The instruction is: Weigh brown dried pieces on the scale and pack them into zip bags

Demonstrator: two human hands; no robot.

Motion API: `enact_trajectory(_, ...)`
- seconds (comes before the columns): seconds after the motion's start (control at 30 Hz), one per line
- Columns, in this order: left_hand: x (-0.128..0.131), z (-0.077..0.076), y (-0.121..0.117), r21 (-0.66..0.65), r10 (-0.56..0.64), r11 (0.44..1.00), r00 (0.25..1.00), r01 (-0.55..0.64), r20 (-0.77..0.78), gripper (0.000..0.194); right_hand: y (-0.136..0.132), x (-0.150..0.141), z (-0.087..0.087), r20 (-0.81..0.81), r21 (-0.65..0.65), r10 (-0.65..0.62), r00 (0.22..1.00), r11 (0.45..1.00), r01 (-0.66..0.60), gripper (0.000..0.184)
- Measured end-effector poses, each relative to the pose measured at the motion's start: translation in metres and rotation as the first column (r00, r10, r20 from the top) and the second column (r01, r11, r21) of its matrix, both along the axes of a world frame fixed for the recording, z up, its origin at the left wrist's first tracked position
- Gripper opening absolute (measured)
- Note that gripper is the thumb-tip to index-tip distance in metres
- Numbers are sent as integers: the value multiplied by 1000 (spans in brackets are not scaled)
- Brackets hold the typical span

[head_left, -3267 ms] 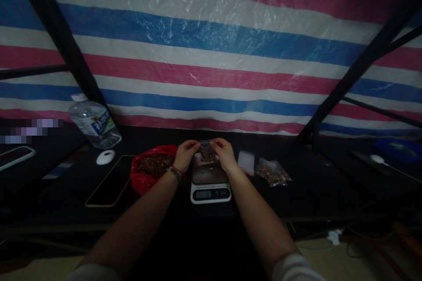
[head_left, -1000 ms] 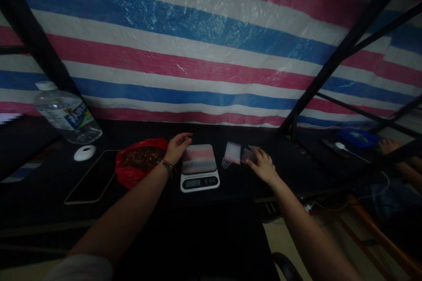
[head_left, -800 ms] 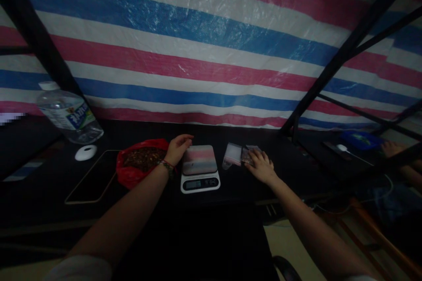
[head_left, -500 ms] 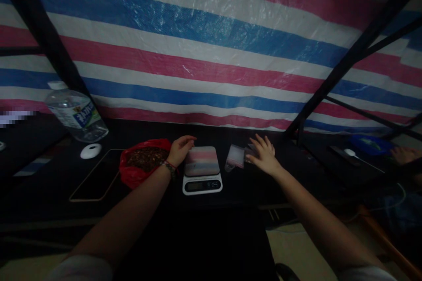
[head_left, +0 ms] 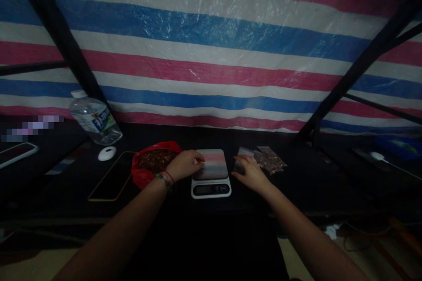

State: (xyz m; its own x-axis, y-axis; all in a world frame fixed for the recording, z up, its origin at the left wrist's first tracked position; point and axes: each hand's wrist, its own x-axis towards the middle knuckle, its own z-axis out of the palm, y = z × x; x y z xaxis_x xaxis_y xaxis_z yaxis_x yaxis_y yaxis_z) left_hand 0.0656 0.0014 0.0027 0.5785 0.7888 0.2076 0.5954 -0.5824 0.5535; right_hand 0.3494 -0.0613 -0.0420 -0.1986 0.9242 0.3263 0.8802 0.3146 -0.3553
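Note:
My left hand [head_left: 185,165] rests against the left edge of a small white kitchen scale [head_left: 211,188], fingers loosely bent and holding nothing. Its plate is bare. Just left of that hand stands a red plastic bag [head_left: 140,174], open and full of dark dried bits. My right hand [head_left: 249,174] lies to the right of the scale, fingers stretched flat onto a small stack of empty clear bags [head_left: 243,153]. Beyond it lie filled clear bags [head_left: 272,160] of the same dried bits.
A large water bottle [head_left: 95,118], a white round object [head_left: 107,153] and a dark tablet [head_left: 110,181] sit at the left on the black table. A phone [head_left: 16,153] lies far left. A striped tarpaulin [head_left: 211,61] and black frame posts [head_left: 349,77] close the back.
The small bag both hands held over the scale is now down on the right. My right hand has drawn back from the filled bags to the empty ones; my left has settled onto the scale's edge.

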Motion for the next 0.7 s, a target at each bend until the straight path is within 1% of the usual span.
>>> enact_trajectory(0.07,0,-6,-1,-10,2,1000,999,-3,-42,17,0,3,-6,-46,-10,5,999,1000,-5,40)
enact_trajectory(0.13,2,-11,-1,-15,-20,1000,996,19,-84,15,0,2,-5,-103,12,8,995,1000,-6,33)
enact_trajectory(0.23,6,-13,-4,3,-24,1000,995,25,-98,15,5,-4,5,-188,99,4,982,995,15,31)
enact_trajectory(0.33,2,-4,-9,37,33,999,997,-30,-63,14,19,-14,22,-256,192,23,966,981,27,34)
enact_trajectory(0.43,-19,8,-10,20,94,995,995,-93,-43,16,43,-30,36,-306,270,98,947,963,-12,41)
enact_trajectory(0.53,-49,15,-5,55,205,978,976,-201,-79,18,68,-49,43,-387,296,140,911,955,-21,49)
enact_trajectory(0.6,-67,16,-3,91,269,961,957,-260,-109,22,83,-60,40,-457,277,148,877,961,-18,52)
enact_trajectory(0.7,-89,15,-8,134,334,940,931,-315,-149,28,98,-69,30,-549,233,151,822,972,-22,54)
